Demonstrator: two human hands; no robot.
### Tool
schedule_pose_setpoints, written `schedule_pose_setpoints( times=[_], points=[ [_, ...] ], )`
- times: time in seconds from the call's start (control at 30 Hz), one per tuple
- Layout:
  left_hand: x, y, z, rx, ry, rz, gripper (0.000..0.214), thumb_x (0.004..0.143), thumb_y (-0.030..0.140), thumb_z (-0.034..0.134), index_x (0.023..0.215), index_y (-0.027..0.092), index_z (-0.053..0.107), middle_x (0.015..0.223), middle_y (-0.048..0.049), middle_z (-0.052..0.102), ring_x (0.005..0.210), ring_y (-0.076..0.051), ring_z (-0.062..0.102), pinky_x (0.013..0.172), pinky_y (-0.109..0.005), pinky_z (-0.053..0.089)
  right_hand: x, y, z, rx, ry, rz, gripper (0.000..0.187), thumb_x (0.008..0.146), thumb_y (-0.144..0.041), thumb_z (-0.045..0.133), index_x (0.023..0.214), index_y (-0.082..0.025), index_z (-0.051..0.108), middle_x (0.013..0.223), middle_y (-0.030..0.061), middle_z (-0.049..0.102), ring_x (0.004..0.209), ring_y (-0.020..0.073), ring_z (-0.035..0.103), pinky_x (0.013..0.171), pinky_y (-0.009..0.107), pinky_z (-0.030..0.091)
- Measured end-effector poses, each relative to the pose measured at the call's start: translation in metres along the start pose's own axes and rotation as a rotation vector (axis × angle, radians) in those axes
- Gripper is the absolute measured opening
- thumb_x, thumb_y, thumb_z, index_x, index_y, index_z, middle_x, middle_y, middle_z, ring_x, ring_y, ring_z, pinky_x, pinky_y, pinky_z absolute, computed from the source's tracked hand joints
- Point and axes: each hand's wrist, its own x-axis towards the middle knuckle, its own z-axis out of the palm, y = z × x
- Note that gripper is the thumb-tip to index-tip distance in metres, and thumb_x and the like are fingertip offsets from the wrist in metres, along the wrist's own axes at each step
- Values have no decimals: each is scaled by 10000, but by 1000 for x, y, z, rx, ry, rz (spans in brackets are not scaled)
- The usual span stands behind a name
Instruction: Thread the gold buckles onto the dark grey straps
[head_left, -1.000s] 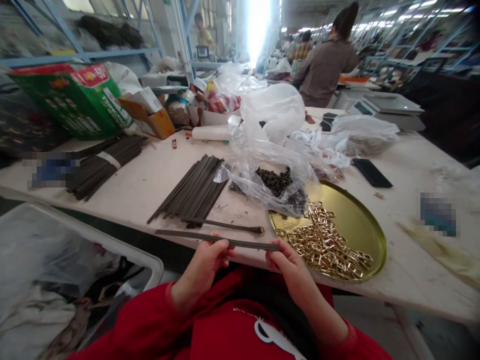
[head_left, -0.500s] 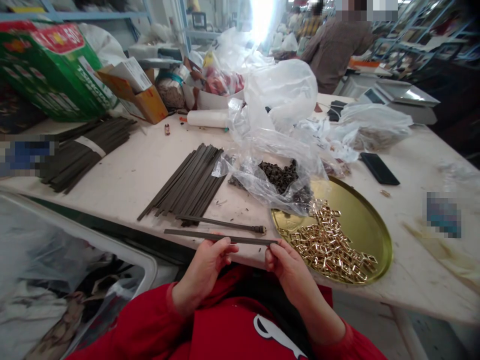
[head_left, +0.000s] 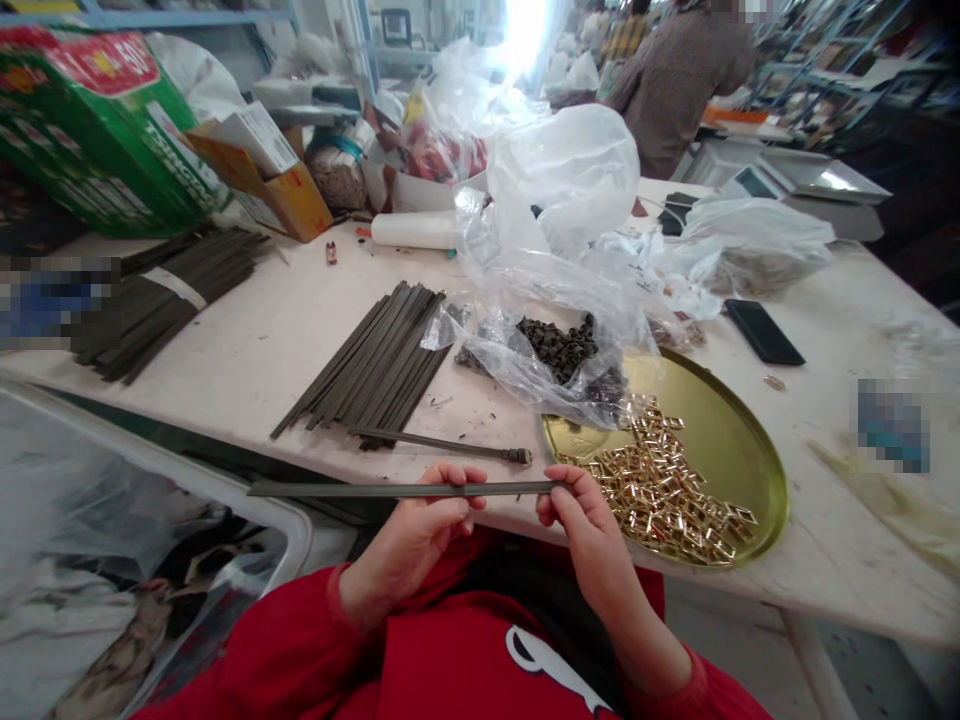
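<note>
A long dark strap [head_left: 337, 490] lies level across both hands, close to the table's front edge. My left hand [head_left: 420, 530] pinches it near its middle, fingers behind and thumb in front. At its right end my right hand [head_left: 581, 510] grips it between thumb and fingers. Just beyond lies another strap [head_left: 442, 443] with a buckle at its right end. Farther back is a stack of loose dark straps [head_left: 375, 360]. Right of my right hand, a heap of gold-coloured buckles [head_left: 660, 490] sits on a round gold tray [head_left: 750, 440].
A clear plastic bag [head_left: 555, 290] holds small dark loops [head_left: 559, 345]. A banded strap bundle [head_left: 172, 290] lies left, near a green box [head_left: 97, 130]. A dark phone-like slab [head_left: 763, 332] lies right. Front left stands a white-rimmed bin [head_left: 300, 540]. A person [head_left: 679, 80] is at the back.
The held strap has shifted left through my hands, more of it now sticking out past my left hand. My right hand has moved slightly right; its grip is now at the strap's end.
</note>
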Motion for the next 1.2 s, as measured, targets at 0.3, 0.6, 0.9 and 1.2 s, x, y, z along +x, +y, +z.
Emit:
schedule_pose_setpoints(
  times=[0.3, 0.6, 0.9, 1.2],
  points=[
    [1, -10, 0, 18, 22, -17, 143, 727, 146, 641, 830, 167, 544, 915, 0, 579, 786, -89, 570, 631, -175, 420, -2, 2, -5, -67, 9, -25, 199, 767, -329, 494, 915, -197, 473, 589, -47, 505, 561, 115, 446, 584, 254, 378],
    [9, 26, -15, 94, 244, 354, 212, 795, 292, 552, 956, 155, 553, 899, -36, 627, 816, -118, 570, 689, -216, 434, -14, 8, -10, -71, -53, 12, 197, 745, -350, 529, 855, -199, 467, 588, -36, 515, 569, 126, 470, 577, 257, 387],
    [-14, 73, 6, 1103, -71, 594, 332, 891, 392, 348, 875, 171, 596, 550, 30, 442, 513, -105, 410, 511, -219, 315, -27, 6, -5, -358, -276, -178, 230, 821, -409, 478, 896, -195, 517, 761, 13, 537, 699, 154, 502, 654, 282, 411],
    [-12, 16, 22, 1340, -408, 90, 191, 828, 287, 396, 800, 169, 544, 685, 11, 574, 582, -104, 487, 544, -208, 352, -8, -6, -7, -246, -127, -183, 276, 799, -467, 514, 755, -196, 491, 585, -40, 440, 524, 108, 415, 490, 230, 352]
  ],
)
